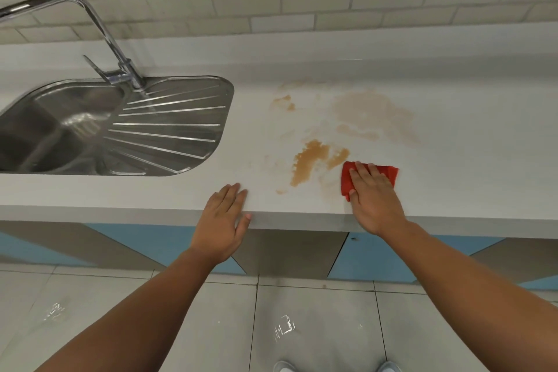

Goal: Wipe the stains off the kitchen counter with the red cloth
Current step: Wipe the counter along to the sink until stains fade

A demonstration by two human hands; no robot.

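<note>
Red folded cloth [389,174] flat on white kitchen counter [453,160] near front edge, pressed under right hand [373,196], fingers straight and close together, palm down, not curled round it. Just left of cloth, touching its corner: darkest brown stain [309,160]; paler brown smears [373,113] toward back edge. Left hand [225,220] spread flat on front edge, fingers extended, thumb over lip, holding nothing. Stainless steel sink with ribbed drainer [169,124] at left end.

We see white counter [453,160]: brown stains [311,160] mid, red cloth [389,174] flat nr front edge, steel sink [169,130] set in left.
</note>
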